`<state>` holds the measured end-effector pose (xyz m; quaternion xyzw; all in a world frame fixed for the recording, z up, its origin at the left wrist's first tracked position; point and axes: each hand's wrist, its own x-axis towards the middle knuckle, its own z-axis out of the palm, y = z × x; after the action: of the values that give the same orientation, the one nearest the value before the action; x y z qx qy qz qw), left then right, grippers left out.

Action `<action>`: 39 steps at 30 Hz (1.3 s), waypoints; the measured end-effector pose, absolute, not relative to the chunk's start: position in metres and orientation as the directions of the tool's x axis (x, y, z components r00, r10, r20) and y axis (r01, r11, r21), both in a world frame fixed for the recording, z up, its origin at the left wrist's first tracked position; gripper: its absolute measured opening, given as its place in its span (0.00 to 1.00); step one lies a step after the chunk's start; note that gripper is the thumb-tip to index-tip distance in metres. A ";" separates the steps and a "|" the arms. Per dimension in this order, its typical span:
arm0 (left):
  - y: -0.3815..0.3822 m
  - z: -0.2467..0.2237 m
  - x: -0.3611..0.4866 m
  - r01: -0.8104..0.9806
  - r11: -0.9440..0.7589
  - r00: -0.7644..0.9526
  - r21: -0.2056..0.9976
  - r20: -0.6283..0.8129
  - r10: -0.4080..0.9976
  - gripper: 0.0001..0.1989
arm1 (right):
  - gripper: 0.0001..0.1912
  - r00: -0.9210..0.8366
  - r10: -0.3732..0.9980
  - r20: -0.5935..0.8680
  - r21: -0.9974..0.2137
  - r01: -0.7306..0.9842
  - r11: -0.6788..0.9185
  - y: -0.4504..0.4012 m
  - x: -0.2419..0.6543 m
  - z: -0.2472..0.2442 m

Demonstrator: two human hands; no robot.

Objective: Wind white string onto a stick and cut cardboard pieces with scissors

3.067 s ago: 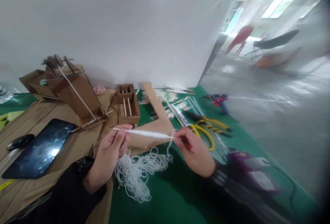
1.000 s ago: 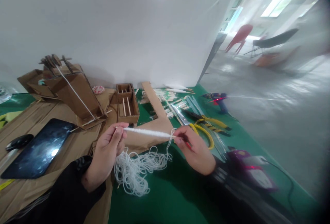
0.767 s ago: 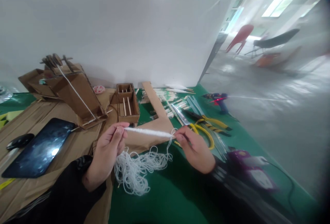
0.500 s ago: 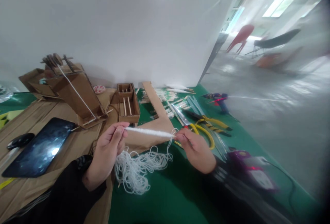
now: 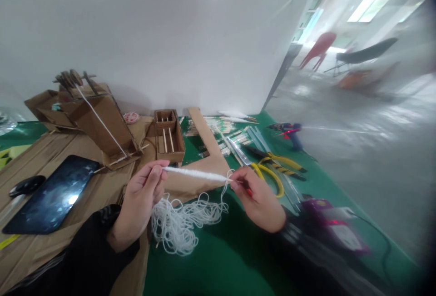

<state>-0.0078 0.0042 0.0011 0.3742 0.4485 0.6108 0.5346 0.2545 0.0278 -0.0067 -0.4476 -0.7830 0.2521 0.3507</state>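
Observation:
A thin stick wrapped in white string (image 5: 195,174) spans the gap between my hands, nearly level. My left hand (image 5: 145,200) is closed, its thumb and forefinger pinching the left end. At the pointed right end, the fingertips of my right hand (image 5: 257,198) are pinched together on the tip, where the string comes off in a small loop. From there the string drops to a loose tangled pile of white string (image 5: 180,225) below, on the green tabletop (image 5: 218,259). A flat L-shaped cardboard piece (image 5: 204,164) lies behind the stick.
Left are a cardboard model with pulleys (image 5: 98,118), a small cardboard box (image 5: 170,139), a dark tablet (image 5: 51,193) and a black mouse (image 5: 27,186). Yellow-handled scissors (image 5: 272,180), pliers (image 5: 288,162), a glue gun (image 5: 289,133) and a purple device (image 5: 327,218) are right.
My right hand has shifted slightly, and more of the stick's pointed tip shows beside its fingers. The left hand and the string pile look almost the same.

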 end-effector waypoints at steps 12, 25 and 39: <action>0.003 0.005 -0.010 -0.346 -0.024 -0.118 0.938 -0.019 0.993 0.11 | 0.06 -0.343 0.872 0.349 -0.697 0.527 0.486 0.026 0.253 -0.007; 0.002 0.006 -0.009 -0.355 -0.007 -0.108 0.935 -0.034 0.994 0.13 | 0.10 -0.389 0.854 0.344 -0.683 0.521 0.512 0.026 0.254 -0.008; 0.003 0.006 -0.008 -0.367 0.001 -0.117 0.930 -0.047 0.992 0.12 | 0.05 -0.341 0.875 0.343 -0.719 0.505 0.478 0.025 0.253 -0.007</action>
<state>-0.0084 0.0028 0.0060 0.3600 0.4340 0.6082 0.5587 0.2528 0.0251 -0.0068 -0.4431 -0.7785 0.2541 0.3647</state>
